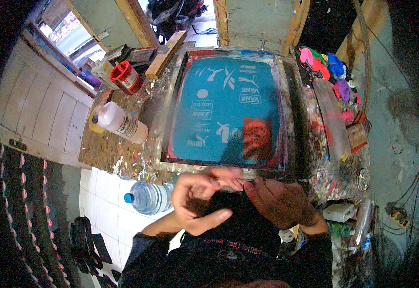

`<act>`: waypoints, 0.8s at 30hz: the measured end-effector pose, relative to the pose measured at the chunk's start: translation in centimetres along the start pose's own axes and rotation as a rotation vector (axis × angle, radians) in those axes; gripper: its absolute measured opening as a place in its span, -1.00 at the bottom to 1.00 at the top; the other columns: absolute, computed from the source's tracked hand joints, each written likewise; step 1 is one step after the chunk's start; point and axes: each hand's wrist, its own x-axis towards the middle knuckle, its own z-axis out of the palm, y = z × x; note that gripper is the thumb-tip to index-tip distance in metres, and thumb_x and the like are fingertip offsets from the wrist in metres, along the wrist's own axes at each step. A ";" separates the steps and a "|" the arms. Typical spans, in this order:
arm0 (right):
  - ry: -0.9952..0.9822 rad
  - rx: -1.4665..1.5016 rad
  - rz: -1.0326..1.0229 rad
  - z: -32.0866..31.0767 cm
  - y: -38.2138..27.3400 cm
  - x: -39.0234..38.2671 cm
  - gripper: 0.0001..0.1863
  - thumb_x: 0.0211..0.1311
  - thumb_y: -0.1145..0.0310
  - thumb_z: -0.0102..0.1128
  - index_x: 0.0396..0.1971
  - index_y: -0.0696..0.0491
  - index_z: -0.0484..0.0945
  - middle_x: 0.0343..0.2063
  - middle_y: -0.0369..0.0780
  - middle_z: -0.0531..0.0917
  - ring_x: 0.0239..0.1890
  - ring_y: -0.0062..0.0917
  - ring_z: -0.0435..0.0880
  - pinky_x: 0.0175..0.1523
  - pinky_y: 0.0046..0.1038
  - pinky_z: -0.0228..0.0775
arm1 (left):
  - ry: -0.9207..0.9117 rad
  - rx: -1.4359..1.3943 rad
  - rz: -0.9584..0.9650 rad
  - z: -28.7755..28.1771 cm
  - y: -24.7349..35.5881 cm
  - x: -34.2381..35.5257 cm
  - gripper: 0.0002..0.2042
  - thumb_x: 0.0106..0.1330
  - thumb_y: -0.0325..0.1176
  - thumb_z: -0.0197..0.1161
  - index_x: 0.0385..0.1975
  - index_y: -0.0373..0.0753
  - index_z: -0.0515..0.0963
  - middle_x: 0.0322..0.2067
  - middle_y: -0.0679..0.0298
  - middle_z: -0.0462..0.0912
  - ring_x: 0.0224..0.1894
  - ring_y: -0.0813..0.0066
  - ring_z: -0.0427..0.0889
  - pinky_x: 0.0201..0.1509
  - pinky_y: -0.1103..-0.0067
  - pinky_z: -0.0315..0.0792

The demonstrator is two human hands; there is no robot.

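In the head view, my left hand [195, 201] has loosely bent fingers at the edge of a dark item [231, 206], its thumb held apart. My right hand [279, 204] is closed, pinching that edge; exactly what the item is cannot be made out. Both hands are just below a framed printing screen [204, 149] with a teal surface, pale stencil shapes and an orange rectangle [257, 139] at its lower right.
The stained worktable [113, 153] holds a white bottle [128, 127], red tub [125, 77], wooden bar [166, 55], translucent strip [331, 120] and colourful rags [343, 91]. A large water bottle [149, 197] is below at left. A wooden door [36, 105] stands left.
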 end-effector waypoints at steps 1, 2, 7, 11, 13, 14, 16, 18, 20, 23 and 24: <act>-0.027 0.013 -0.001 -0.4 -0.1 0.1 -0.62 0.12 0.32 0.19 -0.03 0.09 0.61 -0.14 -0.17 0.63 -0.16 -0.41 0.58 -0.19 -0.38 0.40 | 0.089 0.006 0.018 0.6 -0.1 0.5 -0.37 0.09 -0.78 0.27 0.15 -0.30 0.15 0.21 -0.27 0.25 0.11 0.14 0.49 0.16 0.13 0.49; -0.055 0.025 0.001 -0.9 -0.2 0.3 -0.63 0.12 0.32 0.20 -0.04 0.07 0.62 -0.15 -0.18 0.63 -0.16 -0.40 0.58 -0.18 -0.38 0.40 | 0.143 0.015 -0.017 0.8 -0.3 0.7 -0.35 0.09 -0.80 0.25 0.16 -0.29 0.14 0.21 -0.24 0.22 0.10 0.18 0.49 0.12 0.18 0.54; -0.178 0.684 0.311 -1.5 0.0 -0.1 -0.70 0.05 0.41 0.32 -0.15 0.01 0.65 -0.21 -0.18 0.63 -0.21 -0.39 0.62 -0.16 -0.37 0.46 | 0.241 0.092 -0.171 1.1 -0.1 1.0 -0.34 0.08 -0.87 0.20 0.18 -0.27 0.14 0.23 -0.12 0.17 0.04 0.28 0.49 -0.03 0.34 0.66; 0.084 0.849 0.689 -1.7 0.4 2.6 -0.66 -0.07 0.50 0.44 -0.20 0.00 0.66 -0.27 -0.17 0.65 -0.28 -0.36 0.67 -0.20 -0.38 0.52 | 0.185 0.111 -0.202 0.5 -0.1 0.7 -0.34 0.09 -0.87 0.21 0.18 -0.25 0.16 0.25 -0.09 0.14 0.06 0.29 0.48 -0.03 0.39 0.66; 0.104 0.853 0.719 -1.5 0.8 3.1 -0.62 -0.13 0.53 0.49 -0.21 -0.01 0.66 -0.29 -0.18 0.66 -0.29 -0.34 0.68 -0.21 -0.39 0.55 | 0.153 0.104 -0.204 0.4 -0.1 0.7 -0.35 0.09 -0.86 0.21 0.17 -0.25 0.18 0.27 -0.07 0.12 0.07 0.30 0.48 -0.02 0.41 0.66; 0.099 0.890 0.729 -1.2 0.8 3.1 -0.62 -0.13 0.54 0.48 -0.21 -0.02 0.67 -0.28 -0.19 0.66 -0.28 -0.33 0.69 -0.20 -0.38 0.55 | 0.140 0.101 -0.203 0.4 -0.1 0.7 -0.36 0.10 -0.85 0.21 0.17 -0.24 0.19 0.28 -0.07 0.10 0.08 0.30 0.47 -0.02 0.41 0.65; 0.091 0.970 0.730 -0.5 0.8 3.0 -0.62 -0.12 0.55 0.47 -0.20 -0.03 0.68 -0.27 -0.20 0.66 -0.25 -0.31 0.69 -0.18 -0.37 0.55 | 0.117 0.115 -0.196 0.4 0.0 0.9 -0.37 0.10 -0.85 0.21 0.17 -0.23 0.20 0.31 -0.06 0.07 0.09 0.31 0.47 -0.01 0.43 0.64; 0.014 1.007 0.652 -0.6 1.3 3.1 -0.59 -0.09 0.53 0.45 -0.14 -0.04 0.67 -0.25 -0.20 0.66 -0.24 -0.31 0.69 -0.16 -0.36 0.55 | 0.090 0.138 -0.201 0.4 0.2 1.1 -0.37 0.10 -0.84 0.22 0.16 -0.22 0.22 0.34 -0.05 0.02 0.11 0.31 0.46 0.01 0.46 0.63; -0.037 1.023 0.565 -0.6 1.8 3.0 -0.56 -0.06 0.51 0.43 -0.08 -0.05 0.66 -0.22 -0.21 0.65 -0.22 -0.31 0.68 -0.14 -0.35 0.55 | 0.082 0.160 -0.213 0.1 0.3 1.1 -0.38 0.10 -0.83 0.22 0.16 -0.22 0.24 0.35 -0.04 0.00 0.12 0.32 0.46 0.02 0.49 0.62; -0.074 0.961 0.417 -0.6 2.2 2.7 -0.53 -0.06 0.45 0.37 -0.02 -0.04 0.65 -0.16 -0.22 0.63 -0.17 -0.32 0.66 -0.11 -0.34 0.55 | 0.082 0.186 -0.228 0.0 0.2 1.0 -0.38 0.10 -0.83 0.24 0.16 -0.21 0.24 0.36 -0.03 -0.02 0.14 0.32 0.46 0.03 0.52 0.61; -0.083 0.906 0.364 -0.7 2.3 2.6 -0.51 -0.08 0.43 0.36 -0.01 -0.03 0.64 -0.14 -0.22 0.62 -0.14 -0.32 0.65 -0.09 -0.34 0.55 | 0.082 0.194 -0.233 0.0 0.2 1.0 -0.38 0.10 -0.82 0.24 0.16 -0.21 0.24 0.36 -0.03 -0.03 0.14 0.32 0.46 0.03 0.53 0.61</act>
